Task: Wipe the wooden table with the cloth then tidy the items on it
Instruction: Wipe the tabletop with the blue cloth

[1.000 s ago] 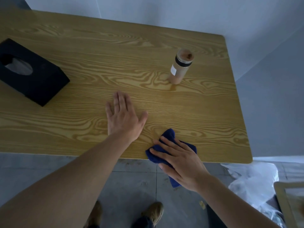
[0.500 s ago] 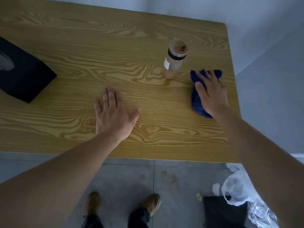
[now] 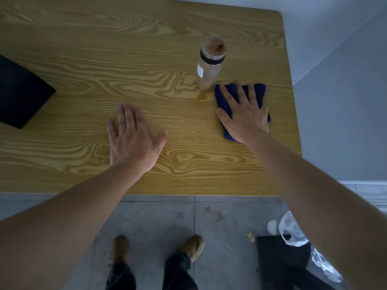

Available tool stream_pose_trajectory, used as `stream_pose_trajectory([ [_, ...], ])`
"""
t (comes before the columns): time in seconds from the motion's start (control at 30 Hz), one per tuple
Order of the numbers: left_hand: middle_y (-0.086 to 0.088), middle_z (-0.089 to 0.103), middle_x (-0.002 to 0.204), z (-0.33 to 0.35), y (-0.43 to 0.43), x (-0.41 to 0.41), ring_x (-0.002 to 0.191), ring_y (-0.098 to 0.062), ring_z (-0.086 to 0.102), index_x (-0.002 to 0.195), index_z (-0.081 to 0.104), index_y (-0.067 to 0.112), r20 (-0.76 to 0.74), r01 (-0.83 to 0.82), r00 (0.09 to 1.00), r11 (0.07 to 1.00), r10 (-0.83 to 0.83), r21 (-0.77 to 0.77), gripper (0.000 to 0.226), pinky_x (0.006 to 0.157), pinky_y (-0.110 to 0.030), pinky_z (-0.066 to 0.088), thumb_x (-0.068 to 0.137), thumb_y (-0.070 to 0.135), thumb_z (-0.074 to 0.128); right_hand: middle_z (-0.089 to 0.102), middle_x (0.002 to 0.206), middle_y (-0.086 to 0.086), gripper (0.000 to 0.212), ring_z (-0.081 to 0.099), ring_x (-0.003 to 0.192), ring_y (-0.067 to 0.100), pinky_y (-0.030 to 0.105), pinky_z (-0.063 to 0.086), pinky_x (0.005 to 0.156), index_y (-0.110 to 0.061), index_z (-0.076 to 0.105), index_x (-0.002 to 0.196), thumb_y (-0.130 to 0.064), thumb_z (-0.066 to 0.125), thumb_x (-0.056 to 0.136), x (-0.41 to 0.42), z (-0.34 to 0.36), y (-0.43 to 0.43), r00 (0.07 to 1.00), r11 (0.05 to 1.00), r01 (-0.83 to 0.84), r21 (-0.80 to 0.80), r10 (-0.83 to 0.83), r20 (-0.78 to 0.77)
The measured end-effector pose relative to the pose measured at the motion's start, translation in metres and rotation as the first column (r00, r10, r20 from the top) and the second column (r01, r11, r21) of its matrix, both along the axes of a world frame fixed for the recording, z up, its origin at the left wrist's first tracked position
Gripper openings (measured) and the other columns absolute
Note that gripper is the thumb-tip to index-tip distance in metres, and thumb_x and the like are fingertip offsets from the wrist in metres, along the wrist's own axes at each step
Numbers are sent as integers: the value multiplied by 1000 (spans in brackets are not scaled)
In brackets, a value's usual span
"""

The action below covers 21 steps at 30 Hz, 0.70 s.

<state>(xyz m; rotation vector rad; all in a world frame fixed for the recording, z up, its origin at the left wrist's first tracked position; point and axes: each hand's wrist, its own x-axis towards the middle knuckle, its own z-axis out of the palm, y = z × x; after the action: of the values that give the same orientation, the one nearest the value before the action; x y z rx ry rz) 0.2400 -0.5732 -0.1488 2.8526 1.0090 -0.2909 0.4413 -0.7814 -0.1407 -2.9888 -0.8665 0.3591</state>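
Observation:
A blue cloth (image 3: pixel 222 94) lies on the wooden table (image 3: pixel 125 49) near its right edge. My right hand (image 3: pixel 245 114) presses flat on the cloth with fingers spread, covering most of it. A clear bottle (image 3: pixel 210 63) with a black band and brownish contents stands upright just beyond the cloth's left corner, very close to it. My left hand (image 3: pixel 132 139) rests flat on the bare wood at the middle front, fingers together, holding nothing. A black tissue box (image 3: pixel 18 97) sits at the left edge, partly cut off.
The table's right edge (image 3: pixel 293 101) meets a grey wall. On the tiled floor at the lower right lie a dark bag (image 3: pixel 278 262) and a clear plastic bag (image 3: pixel 293 233). My shoes (image 3: pixel 190 245) stand below the front edge.
My right hand slid the cloth from the front edge up to the right side, then a little left and nearer, close to the bottle. The left hand stayed flat in place.

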Motion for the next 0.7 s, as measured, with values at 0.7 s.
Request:
stream_pose_trajectory([
  [0.7,-19,-6,175,12,-10,4,162,-31,-11,167,1,8,49,-29,998,993,34,-112,99,130,-54,-6,97,73,26,14,175,1,62,5,162,19,45,10,131,-25,23,165,-52,22,109,-160,-7,-40,979,966,-200,166,203,1],
])
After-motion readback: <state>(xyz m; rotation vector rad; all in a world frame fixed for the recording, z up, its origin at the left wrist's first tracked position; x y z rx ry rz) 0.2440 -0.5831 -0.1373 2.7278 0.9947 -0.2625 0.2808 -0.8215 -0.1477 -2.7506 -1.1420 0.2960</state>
